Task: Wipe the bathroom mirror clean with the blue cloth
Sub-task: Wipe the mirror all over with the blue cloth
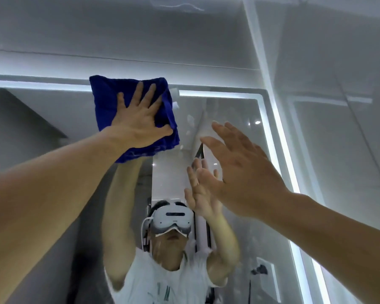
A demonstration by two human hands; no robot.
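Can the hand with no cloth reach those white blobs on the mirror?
Probably yes. The right hand is open and raised near the mirror, and nothing sits between it and the white blobs beside the blue cloth.

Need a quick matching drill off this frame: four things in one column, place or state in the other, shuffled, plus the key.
Things:
1. folded blue cloth
2. left hand
3. right hand
4. white foam blobs

Places or states:
A. fingers straight, raised in front of the lit-edged bathroom mirror, holding nothing
B. flat against the glass at the mirror's top edge
C. fingers spread, pressing on the cloth
D. dotted on the glass just right of the cloth

Pairs: 1-B, 2-C, 3-A, 4-D
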